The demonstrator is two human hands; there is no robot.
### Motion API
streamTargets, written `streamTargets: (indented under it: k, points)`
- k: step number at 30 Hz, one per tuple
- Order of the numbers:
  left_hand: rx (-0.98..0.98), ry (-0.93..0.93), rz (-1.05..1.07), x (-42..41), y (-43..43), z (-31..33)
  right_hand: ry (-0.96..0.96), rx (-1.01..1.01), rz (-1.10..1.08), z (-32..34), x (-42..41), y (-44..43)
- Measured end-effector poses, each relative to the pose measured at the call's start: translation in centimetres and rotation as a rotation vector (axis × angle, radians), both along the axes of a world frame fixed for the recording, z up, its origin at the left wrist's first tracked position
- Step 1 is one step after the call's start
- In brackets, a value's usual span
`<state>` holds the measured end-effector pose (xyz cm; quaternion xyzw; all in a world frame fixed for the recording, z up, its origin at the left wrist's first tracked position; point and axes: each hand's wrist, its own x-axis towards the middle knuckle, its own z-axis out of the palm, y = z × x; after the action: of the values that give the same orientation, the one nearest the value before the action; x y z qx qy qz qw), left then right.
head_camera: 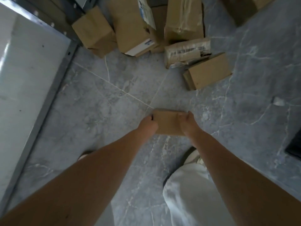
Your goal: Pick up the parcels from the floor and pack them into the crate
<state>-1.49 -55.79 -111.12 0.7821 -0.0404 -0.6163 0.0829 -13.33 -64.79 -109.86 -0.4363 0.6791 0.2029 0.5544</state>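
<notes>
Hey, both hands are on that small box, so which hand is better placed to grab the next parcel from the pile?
Probably the right hand. The nearest loose parcel lies ahead on the right. The left hand grips the small box on its left side, farther from that parcel.

The grey marbled tile floor (101, 101) carries a cluster of brown cardboard parcels (135, 28) at its far edge.

Grey marbled floor (97, 111) with pale grout lines — left of it a white metal-edged shelf (24, 70); a black object (294, 146) at its right edge.
</notes>
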Motion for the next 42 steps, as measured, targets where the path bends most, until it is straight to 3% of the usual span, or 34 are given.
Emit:
streamTargets:
  k: [5, 10, 19, 22, 24, 27, 31, 36, 42]
  points:
    - [0.003, -0.012, 0.223, 2.4, 0.2, 6.7, -0.146, -0.001, 0.022, 6.8, 3.7, -1.9]
    - [-0.156, 0.017, 0.453, 8.0, -2.5, 20.4, -0.237, -0.109, 0.057, 19.7, 8.3, -5.5]
    - [-0.579, -0.129, 0.437, 14.6, -5.9, 54.8, -0.383, -0.227, -0.27, 55.7, 12.5, -6.7]
    - [-0.772, -0.198, 0.419, 16.2, -5.8, 62.9, -0.536, -0.417, -0.377, 63.9, 12.7, -6.0]
    - [-0.894, -0.213, 0.382, 16.9, -4.5, 67.4, -0.622, -0.437, -0.394, 68.0, 12.6, -5.4]
    - [-0.996, -0.27, 0.346, 18.0, -1.5, 72.1, -0.653, -0.392, -0.359, 72.6, 13.0, -4.1]
    - [-1.087, -0.336, 0.416, 18.5, 2.3, 75.9, -0.702, -0.265, -0.493, 76.9, 14.7, -2.3]
    - [-1.138, -0.434, 0.584, 16.7, 6.6, 77.2, -0.736, -0.312, -0.235, 78.9, 15.4, 0.0]
    - [-1.186, -0.337, 1.013, 12.3, 12.5, 77.2, -0.811, -0.226, 0.049, 78.1, 15.6, 2.8]
